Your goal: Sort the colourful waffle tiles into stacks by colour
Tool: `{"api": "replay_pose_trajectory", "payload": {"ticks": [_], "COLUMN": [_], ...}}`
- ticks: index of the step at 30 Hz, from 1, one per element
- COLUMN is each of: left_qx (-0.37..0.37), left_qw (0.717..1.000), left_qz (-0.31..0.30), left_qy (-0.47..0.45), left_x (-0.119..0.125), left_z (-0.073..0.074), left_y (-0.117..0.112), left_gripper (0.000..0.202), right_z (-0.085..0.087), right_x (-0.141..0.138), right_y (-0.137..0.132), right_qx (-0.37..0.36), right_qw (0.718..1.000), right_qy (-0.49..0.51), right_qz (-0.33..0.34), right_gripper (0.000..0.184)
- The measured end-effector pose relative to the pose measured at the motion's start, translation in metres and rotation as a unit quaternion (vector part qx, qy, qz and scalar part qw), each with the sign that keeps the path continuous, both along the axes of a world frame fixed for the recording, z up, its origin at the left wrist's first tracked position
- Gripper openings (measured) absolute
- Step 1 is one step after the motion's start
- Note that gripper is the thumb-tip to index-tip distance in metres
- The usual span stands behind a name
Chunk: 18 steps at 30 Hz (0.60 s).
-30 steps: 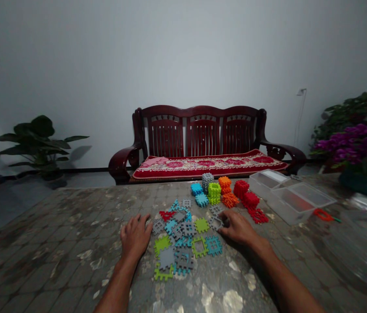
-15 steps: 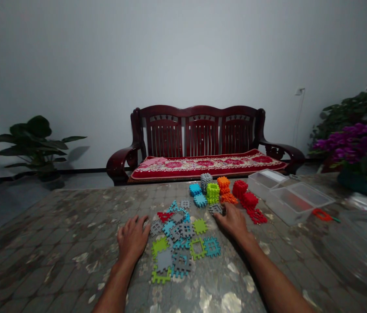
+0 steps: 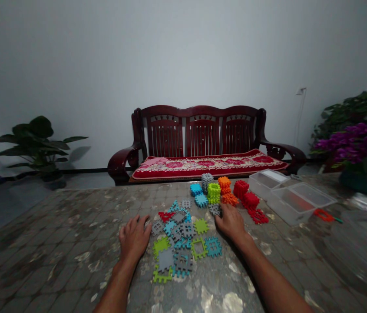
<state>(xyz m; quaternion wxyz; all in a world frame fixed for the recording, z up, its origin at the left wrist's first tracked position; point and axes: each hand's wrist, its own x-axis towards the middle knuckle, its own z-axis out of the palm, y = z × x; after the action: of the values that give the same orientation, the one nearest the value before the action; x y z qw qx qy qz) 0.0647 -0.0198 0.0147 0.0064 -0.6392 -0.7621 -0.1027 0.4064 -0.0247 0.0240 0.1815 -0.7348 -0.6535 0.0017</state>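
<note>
Now the right hand (image 3: 232, 222) has carried a grey tile (image 3: 215, 210) up-frame, gripping it just below the coloured stacks (image 3: 214, 192); the left hand (image 3: 135, 237) stays flat and released on the counter (image 3: 56, 243), left of the loose tiles (image 3: 183, 230).

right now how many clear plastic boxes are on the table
2. The near clear box lies right of the red blocks. The far clear box sits just behind it, nearer the bench. The blurred right edge may hide more.
</note>
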Motion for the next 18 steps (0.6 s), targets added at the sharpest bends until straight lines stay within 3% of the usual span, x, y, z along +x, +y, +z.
{"api": "replay_pose_trajectory", "payload": {"ticks": [9, 14, 18], "left_qx": [0.012, 0.008, 0.009], "left_qw": [1.000, 1.000, 1.000], "left_qz": [0.002, 0.000, -0.003], "left_qy": [-0.002, 0.003, 0.003], "left_x": [0.001, 0.000, -0.002], "left_z": [-0.001, -0.004, -0.006], "left_y": [0.001, 0.002, 0.003], "left_gripper": [0.042, 0.043, 0.043], "right_z": [0.009, 0.004, -0.002], "right_x": [-0.010, -0.007, -0.001], "right_y": [-0.004, -0.001, -0.002], "right_qx": [0.000, 0.011, 0.045], "right_qw": [1.000, 1.000, 0.999], "right_qy": [-0.014, -0.011, 0.023], "right_qz": [-0.005, -0.006, -0.004], "right_gripper": [0.036, 0.023, 0.022]}}
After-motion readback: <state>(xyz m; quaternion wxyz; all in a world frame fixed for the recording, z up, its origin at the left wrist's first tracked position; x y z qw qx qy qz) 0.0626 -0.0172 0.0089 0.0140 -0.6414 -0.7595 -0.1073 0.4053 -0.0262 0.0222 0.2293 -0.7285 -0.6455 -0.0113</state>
